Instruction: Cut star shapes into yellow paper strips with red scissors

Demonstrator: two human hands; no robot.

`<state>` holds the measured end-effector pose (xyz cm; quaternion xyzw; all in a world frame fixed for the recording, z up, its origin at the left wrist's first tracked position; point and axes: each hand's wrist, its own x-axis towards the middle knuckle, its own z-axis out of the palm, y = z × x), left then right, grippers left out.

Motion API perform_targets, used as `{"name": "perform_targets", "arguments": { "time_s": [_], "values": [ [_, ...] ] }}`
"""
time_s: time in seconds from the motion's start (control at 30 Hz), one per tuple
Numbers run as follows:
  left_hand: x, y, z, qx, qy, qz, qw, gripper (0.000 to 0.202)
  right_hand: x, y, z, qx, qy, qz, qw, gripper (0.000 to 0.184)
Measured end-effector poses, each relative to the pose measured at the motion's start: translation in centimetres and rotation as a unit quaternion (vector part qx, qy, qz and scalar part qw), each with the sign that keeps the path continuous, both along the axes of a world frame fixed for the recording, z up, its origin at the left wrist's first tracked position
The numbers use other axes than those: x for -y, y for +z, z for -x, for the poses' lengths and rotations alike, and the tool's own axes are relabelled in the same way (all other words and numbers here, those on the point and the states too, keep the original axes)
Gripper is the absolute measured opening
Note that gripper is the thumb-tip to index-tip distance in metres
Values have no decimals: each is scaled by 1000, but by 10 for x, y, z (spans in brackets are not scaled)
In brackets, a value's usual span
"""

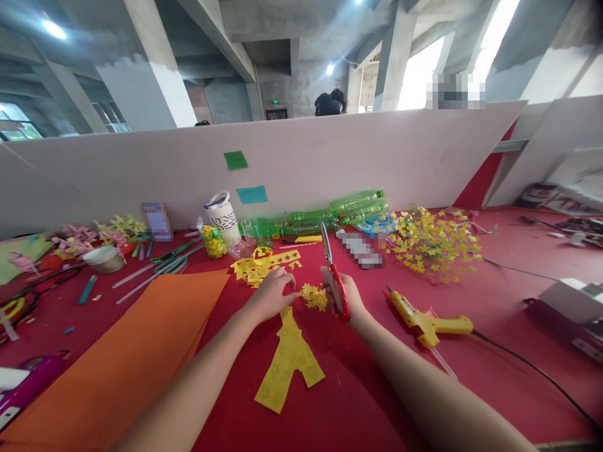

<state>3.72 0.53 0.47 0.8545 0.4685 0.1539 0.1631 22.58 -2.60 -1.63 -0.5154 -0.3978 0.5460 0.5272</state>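
Note:
Upright red-handled scissors (340,290) are gripped in my right hand (352,298), their blades pointing up and away. My left hand (272,295) has its fingers curled and its thumb and fingertips brought together at the left edge of a small pile of yellow stars (313,297). What sits in that pinch is too small to make out. Just below the left hand lies a yellow sheet (281,364) with a cut, forked outline and faint star marks. Behind the hands are yellow offcuts (257,267) with star-shaped holes.
Orange sheets (136,351) cover the left side. A yellow glue gun (426,320) with a cord lies right, below a bunch of yellow stars on stems (431,245). Green plastic bottles (320,216) and a white cup (222,216) stand along the white partition (358,150).

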Motion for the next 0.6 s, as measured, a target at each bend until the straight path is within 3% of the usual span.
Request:
{"name": "perform_targets", "arguments": {
  "time_s": [0.13, 0.27, 0.4, 0.5, 0.6],
  "values": [
    [23, 9, 22, 0, -95, 191, 977, 34, -1, -4, 1, 2, 3, 3, 1000, 42],
    [39, 11, 21, -48, -93, 206, 973, 37, 0, -3, 3, 10, 5, 10, 1000, 40],
    [38, 7, 16, -42, -92, 196, 975, 32, 2, 1, 2, 18, 6, 13, 1000, 37],
    [34, 4, 18, 11, -86, 217, 972, 23, 3, 3, 2, 23, 5, 13, 1000, 36],
    [28, 7, 23, 124, -79, 291, 945, 15, 4, 6, 1, 27, 17, 9, 999, 34]
  ]
}}
